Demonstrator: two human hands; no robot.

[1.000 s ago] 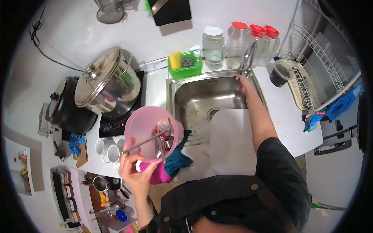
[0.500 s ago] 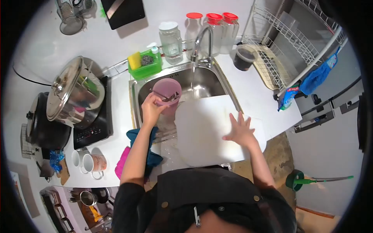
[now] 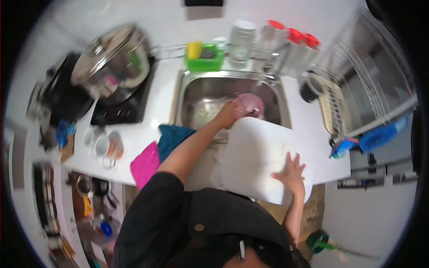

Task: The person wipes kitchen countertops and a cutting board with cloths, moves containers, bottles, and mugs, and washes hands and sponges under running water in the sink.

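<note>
My left hand [image 3: 227, 115] is closed on the near left side of a pink plastic container [image 3: 248, 102] in the sink, near the faucet. Something dark with a pale end shows inside the container, too blurred to name. My right hand [image 3: 290, 175] lies with fingers spread on a white cutting board [image 3: 252, 156]. The board rests across the sink's front right edge and sticks out toward my body. Its far edge hides the container's lower part. The steel sink [image 3: 196, 105] has wet-looking scraps at its bottom left.
Behind the sink stand a green caddy [image 3: 204, 62] with a yellow sponge [image 3: 194, 50], a glass jar [image 3: 242, 44] and red-lidded bottles. Left are a large pot [image 3: 114, 62], mugs [image 3: 107, 147], a teal cloth [image 3: 172, 140] and a pink cloth [image 3: 145, 165]. A wire rack [image 3: 357, 85] stands right.
The view has turned and blurred. My left hand has moved the pink container rightward across the sink, toward the faucet and against the board's far edge. My right hand stays spread on the board.
</note>
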